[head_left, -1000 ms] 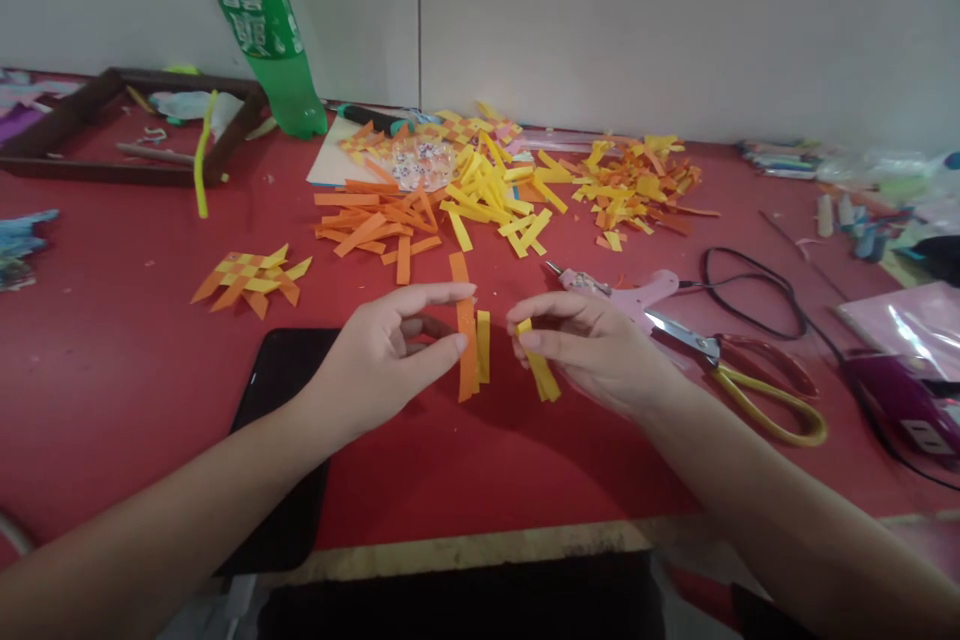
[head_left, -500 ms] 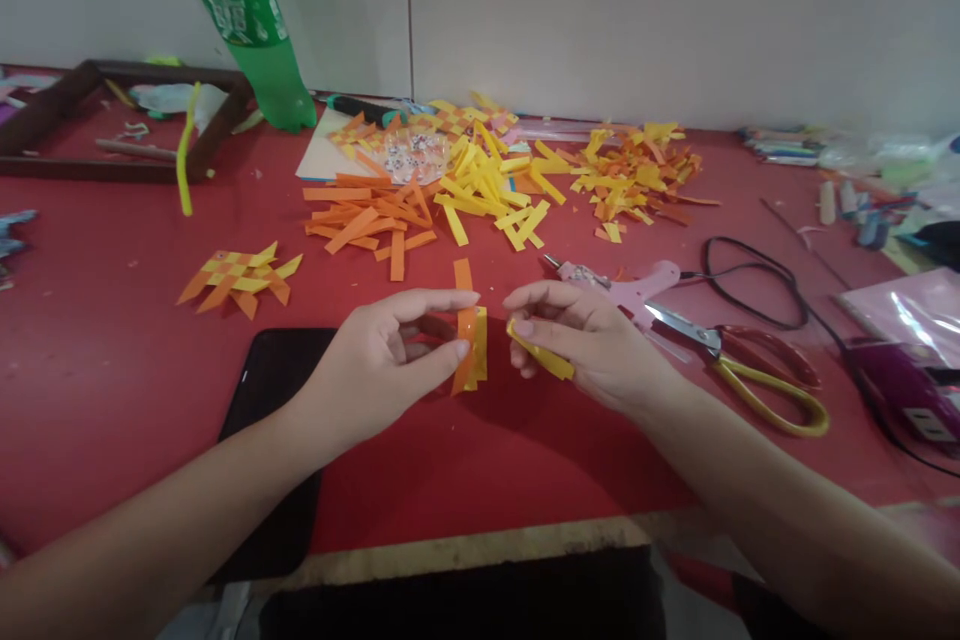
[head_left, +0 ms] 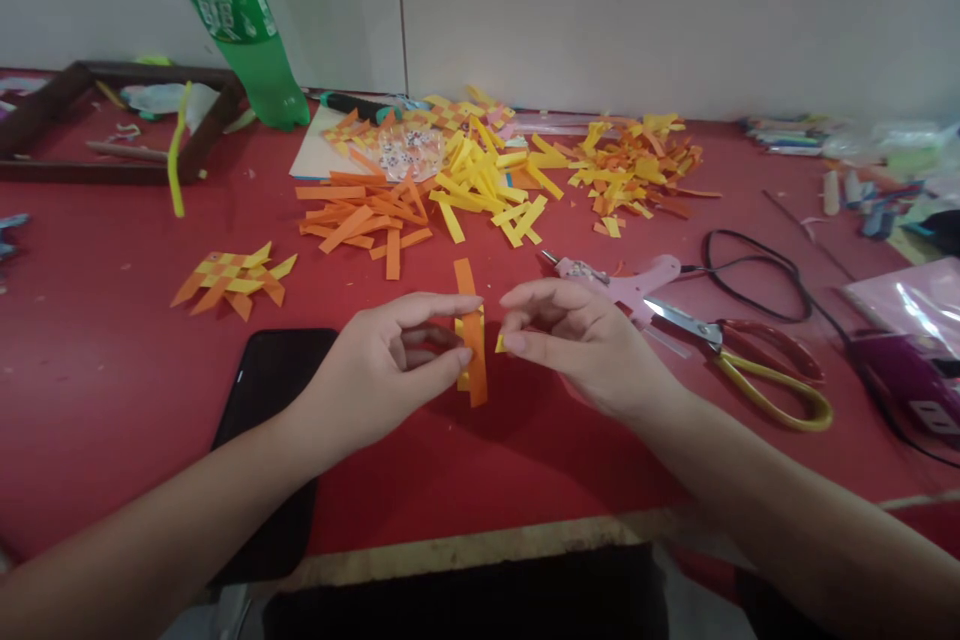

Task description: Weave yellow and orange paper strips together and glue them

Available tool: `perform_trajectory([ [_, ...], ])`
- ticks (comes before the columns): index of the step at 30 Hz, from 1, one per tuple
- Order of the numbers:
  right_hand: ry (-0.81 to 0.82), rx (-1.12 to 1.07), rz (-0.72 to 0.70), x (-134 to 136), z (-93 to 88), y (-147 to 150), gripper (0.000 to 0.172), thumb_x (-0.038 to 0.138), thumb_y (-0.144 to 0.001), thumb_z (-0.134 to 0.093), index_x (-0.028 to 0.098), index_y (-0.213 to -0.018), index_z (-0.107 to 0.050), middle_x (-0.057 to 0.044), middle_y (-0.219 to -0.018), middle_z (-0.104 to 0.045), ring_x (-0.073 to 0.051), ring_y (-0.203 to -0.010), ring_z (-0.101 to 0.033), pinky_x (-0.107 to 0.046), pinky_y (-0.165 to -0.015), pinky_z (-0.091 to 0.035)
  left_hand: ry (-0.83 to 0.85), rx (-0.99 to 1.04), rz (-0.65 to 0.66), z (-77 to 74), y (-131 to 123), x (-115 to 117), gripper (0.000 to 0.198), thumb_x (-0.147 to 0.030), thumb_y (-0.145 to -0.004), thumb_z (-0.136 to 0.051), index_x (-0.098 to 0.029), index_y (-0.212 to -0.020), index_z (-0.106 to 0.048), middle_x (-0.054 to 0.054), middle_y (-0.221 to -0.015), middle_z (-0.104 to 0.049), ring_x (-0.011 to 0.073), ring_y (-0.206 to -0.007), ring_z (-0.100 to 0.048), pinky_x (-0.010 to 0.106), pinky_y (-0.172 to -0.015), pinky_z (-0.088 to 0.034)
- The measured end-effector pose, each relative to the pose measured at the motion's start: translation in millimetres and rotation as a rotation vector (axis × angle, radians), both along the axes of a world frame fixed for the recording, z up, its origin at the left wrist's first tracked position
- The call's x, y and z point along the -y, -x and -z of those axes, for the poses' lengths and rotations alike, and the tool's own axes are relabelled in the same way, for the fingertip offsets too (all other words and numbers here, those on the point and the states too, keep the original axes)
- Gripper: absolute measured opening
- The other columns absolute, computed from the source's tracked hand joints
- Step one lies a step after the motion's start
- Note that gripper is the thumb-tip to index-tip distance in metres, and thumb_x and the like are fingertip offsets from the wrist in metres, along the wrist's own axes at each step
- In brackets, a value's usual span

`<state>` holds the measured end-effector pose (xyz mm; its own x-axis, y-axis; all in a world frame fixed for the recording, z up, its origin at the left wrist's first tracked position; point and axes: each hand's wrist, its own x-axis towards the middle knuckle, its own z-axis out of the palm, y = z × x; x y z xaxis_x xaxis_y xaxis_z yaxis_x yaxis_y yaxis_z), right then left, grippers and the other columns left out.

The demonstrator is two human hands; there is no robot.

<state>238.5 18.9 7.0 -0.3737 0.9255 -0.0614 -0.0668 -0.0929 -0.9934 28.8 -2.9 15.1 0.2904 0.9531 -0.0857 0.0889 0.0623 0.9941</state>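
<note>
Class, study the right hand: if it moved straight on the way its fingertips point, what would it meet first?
Probably the orange strip pinched in the left hand; the right hand, pinching a yellow strip, points leftward at it, depth unclear.

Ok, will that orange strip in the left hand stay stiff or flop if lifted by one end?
Probably floppy: the orange strip is thin cut paper. Likely very light: the left hand holds it by a fingertip pinch, as the right hand does a yellow strip.
</note>
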Motion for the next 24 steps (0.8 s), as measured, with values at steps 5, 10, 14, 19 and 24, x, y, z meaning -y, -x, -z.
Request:
perform_trajectory([
  [5,0.019,0.041,-0.039,4.2,-3.6,3.1,0.028,0.022,-0.073,-0.078,0.021,-0.098,-0.064,0.002,-0.081,-0.065,-0.010,-0.074,-0.064,-0.024,-0.068,-0.054,0.010,-0.027,0.033,-0.8,-1.9,4.2,0.039,-0.018,-0.078,-0.068,-0.019,-0.117,-0.067,0.006,-0.101,-0.071,0.0147,-0.083,-0.069,0.023,-0.073,-0.060],
  [10,-0.021,0.031,-0.038,6.4,-5.8,4.5,0.038,0.021,-0.071,-0.080,0.022,-0.101,-0.057,0.002,-0.085,-0.060,-0.009,-0.076,-0.063,-0.024,-0.072,-0.056,0.003,-0.064,0.085,-1.5,-2.4,6.8,0.039,-0.015,-0.078,-0.066,-0.019,-0.117,-0.067,0.005,-0.102,-0.067,0.0117,-0.079,-0.067,0.019,-0.070,-0.059],
  [14,-0.014,0.054,-0.046,6.4,-5.5,4.9,0.041,0.019,-0.072,-0.079,0.022,-0.102,-0.051,0.003,-0.085,-0.058,-0.009,-0.074,-0.062,-0.023,-0.069,-0.055,-0.031,-0.060,0.113,0.1,-3.2,7.8,0.039,-0.013,-0.079,-0.065,-0.022,-0.117,-0.067,0.004,-0.108,-0.065,0.0099,-0.078,-0.066,0.017,-0.070,-0.058],
  [19,0.011,0.071,-0.078,6.2,-4.2,3.9,0.043,0.023,-0.072,-0.080,0.021,-0.102,-0.050,0.001,-0.088,-0.058,-0.011,-0.076,-0.062,-0.025,-0.069,-0.056,-0.045,-0.072,0.151,1.4,-3.9,9.5,0.042,-0.009,-0.078,-0.064,-0.023,-0.117,-0.067,0.003,-0.109,-0.064,0.0090,-0.075,-0.066,0.017,-0.068,-0.058],
  [24,-0.019,0.108,-0.081,5.9,-4.3,3.3,0.042,0.020,-0.073,-0.078,0.020,-0.103,-0.049,0.001,-0.089,-0.058,-0.010,-0.075,-0.062,-0.025,-0.070,-0.055,-0.057,-0.068,0.165,-0.8,-4.5,9.8,0.040,-0.008,-0.078,-0.062,-0.023,-0.116,-0.067,0.003,-0.107,-0.063,0.0085,-0.074,-0.066,0.017,-0.067,-0.059],
])
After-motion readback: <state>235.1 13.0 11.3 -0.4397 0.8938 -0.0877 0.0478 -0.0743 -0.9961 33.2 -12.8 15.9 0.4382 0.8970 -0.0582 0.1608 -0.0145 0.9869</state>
